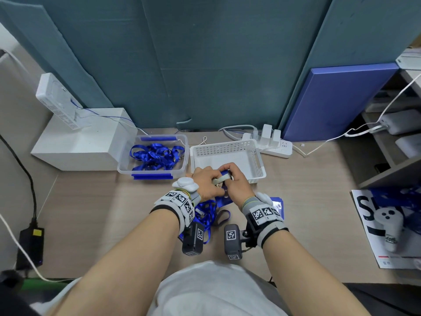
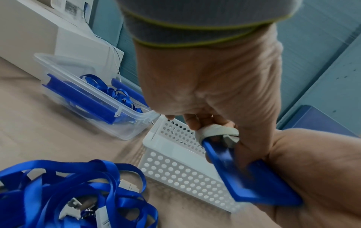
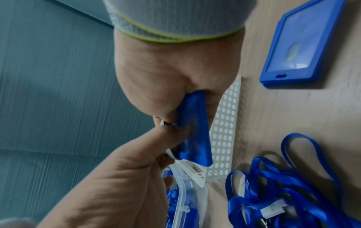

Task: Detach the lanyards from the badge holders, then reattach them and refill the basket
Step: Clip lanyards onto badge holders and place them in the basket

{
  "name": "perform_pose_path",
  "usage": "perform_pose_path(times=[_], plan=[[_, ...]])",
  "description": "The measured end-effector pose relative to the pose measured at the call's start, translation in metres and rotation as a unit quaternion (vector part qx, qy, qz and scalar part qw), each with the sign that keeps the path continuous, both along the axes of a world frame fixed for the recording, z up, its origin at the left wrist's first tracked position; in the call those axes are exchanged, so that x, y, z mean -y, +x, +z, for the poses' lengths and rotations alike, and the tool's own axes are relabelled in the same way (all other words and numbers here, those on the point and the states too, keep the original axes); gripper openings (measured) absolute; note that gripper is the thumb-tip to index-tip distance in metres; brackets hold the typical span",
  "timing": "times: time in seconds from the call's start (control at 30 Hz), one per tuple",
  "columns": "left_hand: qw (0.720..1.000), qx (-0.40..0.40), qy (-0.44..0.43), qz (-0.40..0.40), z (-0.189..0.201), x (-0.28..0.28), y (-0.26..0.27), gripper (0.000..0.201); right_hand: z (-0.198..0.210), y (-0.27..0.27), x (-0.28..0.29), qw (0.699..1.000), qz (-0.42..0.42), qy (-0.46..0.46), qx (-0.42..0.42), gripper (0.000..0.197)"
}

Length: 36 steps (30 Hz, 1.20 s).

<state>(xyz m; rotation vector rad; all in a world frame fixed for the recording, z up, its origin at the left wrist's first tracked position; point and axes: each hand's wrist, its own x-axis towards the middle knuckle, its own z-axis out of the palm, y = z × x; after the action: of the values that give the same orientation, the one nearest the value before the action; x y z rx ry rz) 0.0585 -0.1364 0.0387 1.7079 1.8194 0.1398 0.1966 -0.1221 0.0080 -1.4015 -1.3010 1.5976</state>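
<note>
Both hands meet over the near rim of the white perforated plastic basket (image 1: 227,153). The right hand (image 1: 237,185) grips a blue rectangular plastic badge holder (image 2: 252,182), while the left hand (image 1: 206,183) pinches its pale strap end (image 2: 218,132). Tugging askew could tear the slot or jerk the holder loose.

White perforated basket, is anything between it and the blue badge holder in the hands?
Nothing visible. Both hands hold the blue plastic badge holder just above the front rim of the white perforated plastic basket, whose inside looks bare.
</note>
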Motion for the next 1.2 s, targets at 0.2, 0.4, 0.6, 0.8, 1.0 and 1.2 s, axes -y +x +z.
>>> perform_pose_path(times=[0.2,0.4,0.6,0.8,1.0,1.2], plan=[[0.991,0.055,0.116,0.033,-0.013,0.001,0.004,0.013,0.003,0.001,-0.007,1.0,-0.013,-0.02,-0.008,0.046],[0.981,0.101,0.154,0.066,-0.008,-0.001,-0.002,0.022,0.003,0.005,-0.015,0.995,-0.063,-0.071,0.0,0.031],[0.979,0.124,0.134,0.09,-0.015,-0.001,-0.004,0.009,-0.014,0.003,-0.016,0.994,-0.095,-0.049,0.037,0.011],[0.992,0.092,0.081,0.041,-0.017,0.006,-0.01,0.008,-0.017,0.012,-0.026,0.99,-0.122,-0.04,0.05,0.023],[0.987,0.12,0.041,0.1,-0.017,0.014,-0.02,0.013,-0.019,0.012,-0.028,0.992,-0.104,-0.058,0.043,0.019],[0.964,0.19,0.064,0.174,-0.017,0.01,-0.019,0.026,-0.021,0.005,-0.035,0.989,-0.093,-0.096,0.059,0.014]])
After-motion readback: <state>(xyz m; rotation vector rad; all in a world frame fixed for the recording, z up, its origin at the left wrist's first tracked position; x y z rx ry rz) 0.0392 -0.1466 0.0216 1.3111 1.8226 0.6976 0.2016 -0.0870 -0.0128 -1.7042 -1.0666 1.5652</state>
